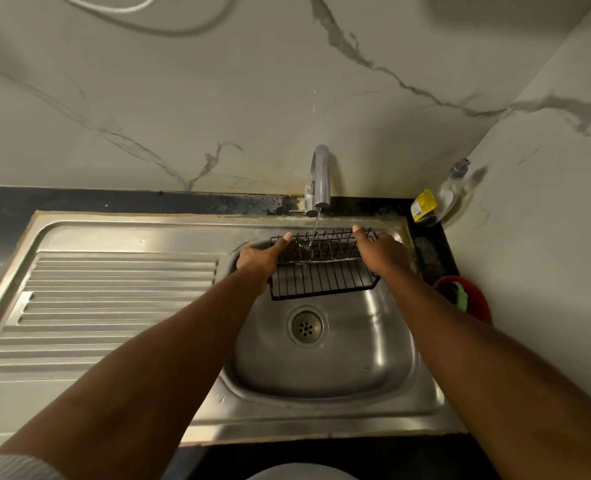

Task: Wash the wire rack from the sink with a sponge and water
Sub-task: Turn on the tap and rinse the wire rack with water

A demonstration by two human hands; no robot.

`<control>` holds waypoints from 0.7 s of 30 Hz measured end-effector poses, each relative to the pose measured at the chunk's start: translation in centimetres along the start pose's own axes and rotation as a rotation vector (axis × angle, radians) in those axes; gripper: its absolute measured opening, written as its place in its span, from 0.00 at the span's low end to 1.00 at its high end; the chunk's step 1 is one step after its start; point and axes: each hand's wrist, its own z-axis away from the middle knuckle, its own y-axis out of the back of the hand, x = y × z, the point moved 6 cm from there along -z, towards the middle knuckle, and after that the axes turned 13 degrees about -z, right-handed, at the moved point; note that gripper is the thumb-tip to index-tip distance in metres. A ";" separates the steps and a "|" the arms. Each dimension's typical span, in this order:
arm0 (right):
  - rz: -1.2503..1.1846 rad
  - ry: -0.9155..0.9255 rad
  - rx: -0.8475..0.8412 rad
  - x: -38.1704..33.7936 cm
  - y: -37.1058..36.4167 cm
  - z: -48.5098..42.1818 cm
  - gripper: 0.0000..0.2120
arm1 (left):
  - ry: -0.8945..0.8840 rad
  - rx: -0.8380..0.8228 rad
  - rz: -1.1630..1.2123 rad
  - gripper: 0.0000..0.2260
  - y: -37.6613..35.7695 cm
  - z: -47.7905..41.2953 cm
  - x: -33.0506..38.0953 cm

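A marble wall (218, 98) fills the upper half of the frame. Below it lies a steel sink (373, 358), its ribbed drainboard (114, 306) at the left. In the centre, over the far side of the basin, a black wire rack (321, 275) is held between 2 hands. The left hand (263, 259) grips its left end and the right hand (380, 251) its right end, thumbs lying against the upper wires. A thin stream from the tap (320, 178) falls onto the rack. A red bowl (474, 296) sits at right, and a bottle (439, 199) stands in the corner.
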 end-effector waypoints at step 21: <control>0.377 1.093 -0.383 -9.1 -8.8 9.0 0.31 | 0.108 0.221 -0.100 0.30 2.9 -1.5 -2.8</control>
